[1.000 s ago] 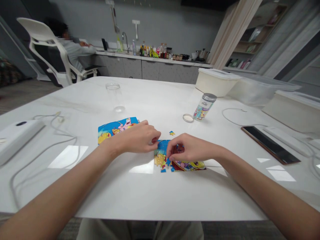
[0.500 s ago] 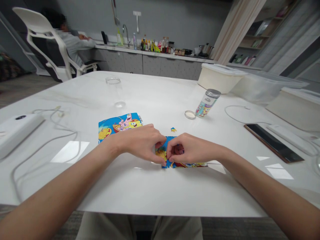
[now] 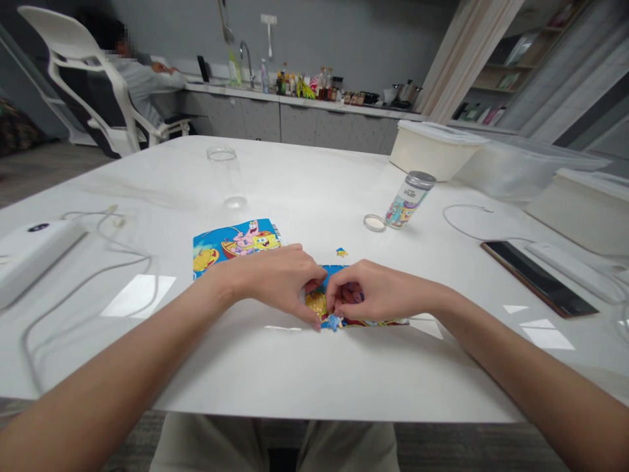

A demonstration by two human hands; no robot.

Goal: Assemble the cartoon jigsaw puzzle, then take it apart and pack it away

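A jigsaw puzzle [image 3: 317,303] with a blue cartoon picture lies flat on the white table, partly hidden under my hands. My left hand [image 3: 278,278] rests at its left edge, thumb and forefinger apart, touching the puzzle. From the right, my right hand [image 3: 371,292] reaches over the puzzle with its fingers curled and pinched at a light blue puzzle piece [image 3: 335,322] by the near edge. That piece looks tilted. One loose puzzle piece [image 3: 342,252] lies just beyond the puzzle. Behind my left hand is a picture sheet [image 3: 236,244] with similar cartoon figures, partly covered by my wrist.
A printed can [image 3: 410,200] stands beside its round lid [image 3: 375,223]. Farther back is a clear jar [image 3: 226,177]. A phone [image 3: 538,278] and storage boxes [image 3: 437,152] are at right; a white power strip [image 3: 39,255] with cables is at left. A person [image 3: 147,85] sits far left.
The light blue piece now shows tilted below my right fingertips, which have lifted slightly. My left hand stays at the puzzle's left edge. The view has shifted slightly.
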